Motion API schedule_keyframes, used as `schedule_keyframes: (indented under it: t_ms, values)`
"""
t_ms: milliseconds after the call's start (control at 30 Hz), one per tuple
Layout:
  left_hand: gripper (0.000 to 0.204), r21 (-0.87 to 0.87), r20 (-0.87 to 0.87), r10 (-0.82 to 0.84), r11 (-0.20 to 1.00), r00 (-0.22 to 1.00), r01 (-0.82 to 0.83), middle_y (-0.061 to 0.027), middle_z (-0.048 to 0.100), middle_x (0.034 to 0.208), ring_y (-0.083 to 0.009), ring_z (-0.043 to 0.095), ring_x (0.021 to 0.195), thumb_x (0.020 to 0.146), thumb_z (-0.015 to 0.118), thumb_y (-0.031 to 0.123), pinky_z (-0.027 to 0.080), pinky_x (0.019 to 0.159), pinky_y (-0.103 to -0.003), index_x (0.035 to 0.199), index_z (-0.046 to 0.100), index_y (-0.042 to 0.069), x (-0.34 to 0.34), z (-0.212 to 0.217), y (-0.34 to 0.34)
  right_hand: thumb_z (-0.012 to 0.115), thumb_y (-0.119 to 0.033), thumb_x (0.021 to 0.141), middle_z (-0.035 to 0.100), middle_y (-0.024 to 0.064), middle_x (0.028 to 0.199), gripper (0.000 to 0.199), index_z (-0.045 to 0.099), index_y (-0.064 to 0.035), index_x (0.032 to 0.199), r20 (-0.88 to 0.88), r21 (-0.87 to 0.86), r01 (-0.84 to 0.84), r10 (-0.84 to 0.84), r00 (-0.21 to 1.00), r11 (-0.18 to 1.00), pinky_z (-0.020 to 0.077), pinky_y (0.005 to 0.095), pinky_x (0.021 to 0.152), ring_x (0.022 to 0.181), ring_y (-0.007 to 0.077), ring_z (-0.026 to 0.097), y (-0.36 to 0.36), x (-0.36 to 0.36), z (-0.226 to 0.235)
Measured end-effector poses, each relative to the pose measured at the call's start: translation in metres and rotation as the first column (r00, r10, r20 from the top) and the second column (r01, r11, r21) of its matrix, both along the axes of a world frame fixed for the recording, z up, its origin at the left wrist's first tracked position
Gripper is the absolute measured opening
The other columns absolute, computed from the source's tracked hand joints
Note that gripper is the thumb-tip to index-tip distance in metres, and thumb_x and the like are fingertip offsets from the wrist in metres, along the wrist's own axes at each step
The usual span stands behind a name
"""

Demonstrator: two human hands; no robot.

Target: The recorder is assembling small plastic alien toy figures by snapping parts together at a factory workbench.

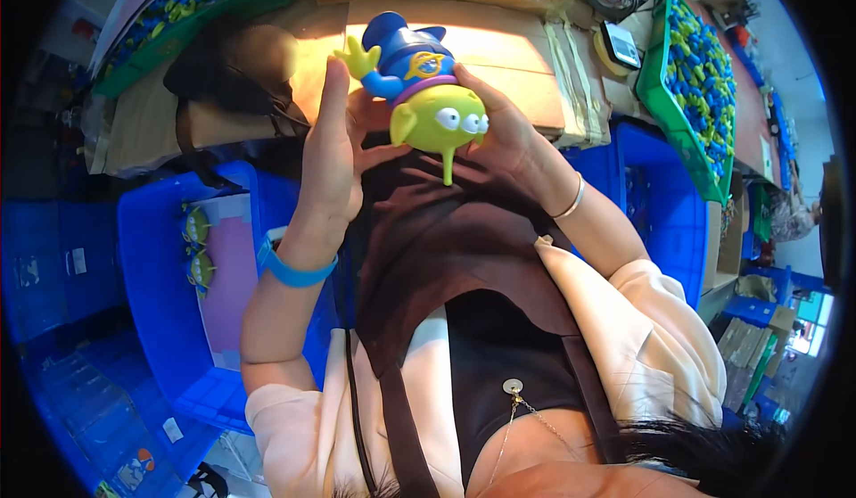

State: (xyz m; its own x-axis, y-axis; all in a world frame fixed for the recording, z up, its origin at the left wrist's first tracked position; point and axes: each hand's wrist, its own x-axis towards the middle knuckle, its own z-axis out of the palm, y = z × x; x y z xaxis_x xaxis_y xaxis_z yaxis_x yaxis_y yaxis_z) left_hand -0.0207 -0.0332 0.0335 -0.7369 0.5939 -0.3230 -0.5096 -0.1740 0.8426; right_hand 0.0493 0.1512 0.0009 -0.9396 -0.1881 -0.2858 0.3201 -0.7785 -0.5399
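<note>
A plastic alien figure [439,116] is held up in front of my dark apron. It is upside down: the green head with white eyes and a thin antenna points down, the blue body and legs point up. My left hand [332,155] supports it from the left, its thumb beside the figure's raised green hand and its other fingers partly behind the head. My right hand [510,132] grips the right side, thumb against the blue body. The fingertips behind the figure are hidden.
Cardboard [499,43] covers the bench ahead. Green trays of blue and green parts stand at far left [196,21] and right [655,97]. A blue bin [160,320] at my left holds several alien figures [198,244]. A dark bag [218,97] hangs over the bench edge.
</note>
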Motion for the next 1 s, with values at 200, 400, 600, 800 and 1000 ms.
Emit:
schedule_keyframes:
  t_ms: [200, 400, 600, 800, 1000]
  values:
    - [0.068, 0.064, -0.058, 0.048, 0.997, 0.997, -0.044, -0.0126, 0.061, 0.120, -0.0212, 0.056, 0.117, 0.098, 0.037, 0.058, 0.050, 0.092, -0.040, 0.133, 0.048, 0.001, 0.013, 0.004, -0.022, 0.051, -0.048, 0.095, 0.055, 0.0196, 0.129, 0.064, 0.040, -0.0002, 0.136, -0.044, -0.171, -0.062, 0.055, 0.997, 0.983, 0.0469, 0.0467, 0.100, 0.116, 0.0298, 0.058, -0.008, -0.008, -0.004]
    - [0.064, 0.203, -0.307, 0.310, 0.945, 0.900, -0.257, -0.0109, 0.047, 0.133, -0.0208, 0.050, 0.120, 0.093, 0.064, 0.026, 0.048, 0.097, -0.037, 0.143, 0.030, 0.007, 0.050, -0.029, -0.034, 0.050, -0.043, 0.097, 0.057, 0.0169, 0.128, 0.060, 0.042, 0.0031, 0.134, -0.104, 0.240, 0.064, -0.040, 0.994, 0.969, 0.0458, 0.0425, 0.100, 0.115, 0.0282, 0.058, -0.041, -0.026, 0.003]
    - [0.053, 0.406, 0.022, 0.521, 0.775, 0.853, -0.484, -0.0087, 0.056, 0.120, -0.0197, 0.056, 0.113, 0.085, 0.070, 0.008, 0.047, 0.095, -0.034, 0.130, 0.042, 0.003, 0.040, -0.041, -0.071, 0.063, -0.024, 0.093, 0.065, 0.0120, 0.112, 0.040, 0.056, 0.0044, 0.121, -0.281, 0.730, 0.102, 0.160, 0.946, 0.676, 0.0478, 0.0314, 0.092, 0.101, 0.0177, 0.062, -0.128, -0.044, 0.039]
    - [0.048, 0.548, 0.214, 0.634, 0.552, 0.743, -0.629, -0.0113, 0.058, 0.124, -0.0268, 0.057, 0.114, 0.092, 0.063, 0.030, 0.046, 0.098, -0.047, 0.130, 0.047, 0.005, 0.021, -0.064, -0.187, 0.074, -0.019, 0.084, 0.062, 0.0082, 0.119, 0.058, 0.051, -0.0038, 0.134, -0.520, 0.832, 0.355, 0.375, 0.768, 0.427, 0.0449, 0.0313, 0.095, 0.114, 0.0160, 0.054, -0.154, -0.080, 0.031]
    - [0.053, 0.039, 0.301, 0.909, 0.292, 0.290, -0.956, -0.0123, 0.057, 0.120, -0.0308, 0.057, 0.108, 0.090, 0.062, 0.043, 0.047, 0.095, -0.044, 0.127, 0.051, 0.007, 0.006, -0.187, -0.370, 0.070, -0.012, 0.086, 0.064, 0.0122, 0.115, 0.042, 0.060, -0.0083, 0.126, -0.560, 0.718, 0.615, 0.253, 0.789, -0.326, 0.0440, 0.0352, 0.097, 0.111, 0.0227, 0.060, -0.003, -0.082, -0.039]
